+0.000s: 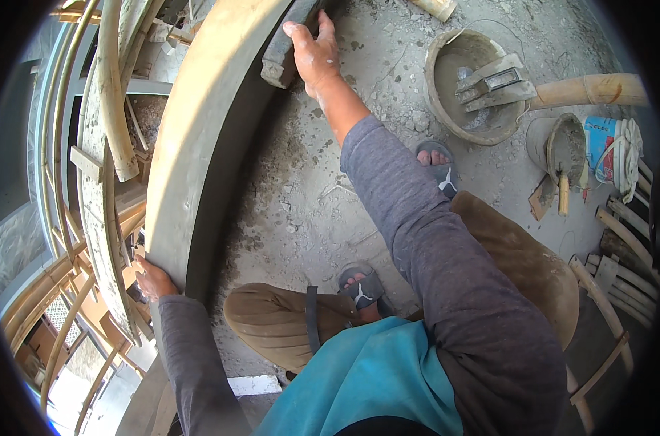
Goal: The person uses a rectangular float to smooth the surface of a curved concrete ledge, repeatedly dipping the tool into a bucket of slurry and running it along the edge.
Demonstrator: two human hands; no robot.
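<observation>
A low curved wall (176, 167) with smooth grey plaster runs up the left side, its top partly sunlit. At the far end my right hand (319, 58) is on a long grey, cement-coated block (275, 64) lying against the wall's inner face. The thumb and fingers bend over the block, and its far end is cut off by the picture's edge. Lower left, my left hand (154, 280) rests on the wall's outer edge with the fingers stretched out, holding nothing.
Right of my arm stands a mortar bucket (435, 94) with a float (497, 83) across it. A smaller bucket (540, 142), a blue and white tub (601, 149) and a bamboo pole (591, 91) are beyond. Bamboo scaffolding (114, 94) lines the wall's outer side. My sandals (362, 289) stand on the gritty floor.
</observation>
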